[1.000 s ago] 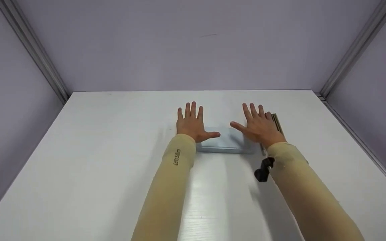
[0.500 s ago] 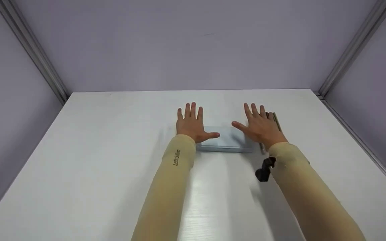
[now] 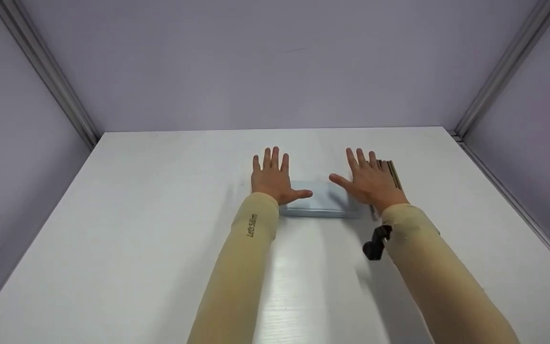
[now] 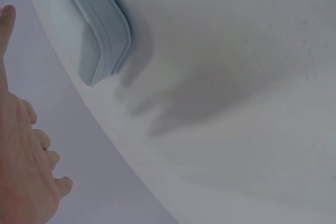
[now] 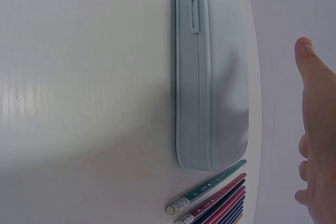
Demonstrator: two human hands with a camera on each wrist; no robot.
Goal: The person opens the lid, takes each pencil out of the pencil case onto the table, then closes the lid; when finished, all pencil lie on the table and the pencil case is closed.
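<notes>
White table (image 3: 160,239) under lilac walls. Between my flat, spread hands lies the case (image 3: 322,200): left hand (image 3: 271,179) at its 9 o'clock, right hand (image 3: 373,184) at 3, over pencils (image 5: 215,200), neither gripping.

A white table (image 3: 136,229) stands enclosed by pale lilac walls (image 3: 265,62) with metal corner rails (image 3: 41,67).

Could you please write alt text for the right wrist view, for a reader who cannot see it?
A closed pale blue pencil case lies on a white table, with a row of coloured pencils lying side by side just past one end. The person's right hand hovers open at the frame's edge, fingers spread, holding nothing.
</notes>
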